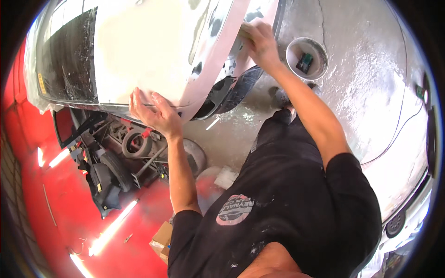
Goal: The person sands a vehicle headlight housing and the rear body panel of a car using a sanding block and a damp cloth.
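Note:
A car body [143, 51] with white and pinkish patchy paint fills the upper left. My left hand [157, 113] lies on the near edge of its pale panel, fingers spread and holding nothing. Farther to the right, my right hand [262, 46] presses against the car's side with its fingers bent. A thin olive-yellow edge shows under those fingers; blur hides what it is. Below and between the hands, a dark opening [215, 97] with black trim breaks the car's corner.
A white bucket [289, 58] holding a green and black object stands on the wet, whitish floor to the right. Car parts and tyres [134, 142] lie at left by a red wall [60, 199] with lit tubes. A cable [394, 139] and another vehicle [403, 222] are at right.

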